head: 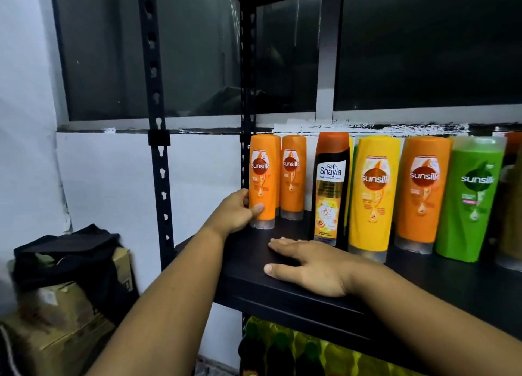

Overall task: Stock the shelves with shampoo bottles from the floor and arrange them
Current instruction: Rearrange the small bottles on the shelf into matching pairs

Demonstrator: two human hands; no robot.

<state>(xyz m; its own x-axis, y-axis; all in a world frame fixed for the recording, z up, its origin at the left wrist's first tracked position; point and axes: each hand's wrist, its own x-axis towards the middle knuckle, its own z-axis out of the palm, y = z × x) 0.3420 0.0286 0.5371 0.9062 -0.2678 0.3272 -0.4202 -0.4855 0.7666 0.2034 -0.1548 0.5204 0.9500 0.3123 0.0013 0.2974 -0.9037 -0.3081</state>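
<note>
Both forearms reach forward from the near edge of the view to a black shelf. The left arm runs straight toward the shelf's far left corner. There the left hand grips the first orange bottle low on its body. The thumb lies across the front below the label. The other fingers curl round the bottle's left side and are mostly hidden behind it. This bottle stands upright on its clear cap at the left end of the row, just beside the rack post.

The right arm comes in from the near right and angles left. The right hand lies palm down, flat on the shelf, with its fingers straight, close together and pointing left. The thumb is spread toward the near edge, and the hand holds nothing. It rests just in front of the dark bottle; whether they touch cannot be told.

To the right of the held bottle the row goes on upright: a second orange bottle set slightly farther back, the dark bottle, a yellow bottle, a third orange bottle and a green bottle.

Under the shelf, yellow-green packs fill the lower level. At the near left stand cardboard boxes with a dark cloth draped over them.
</note>
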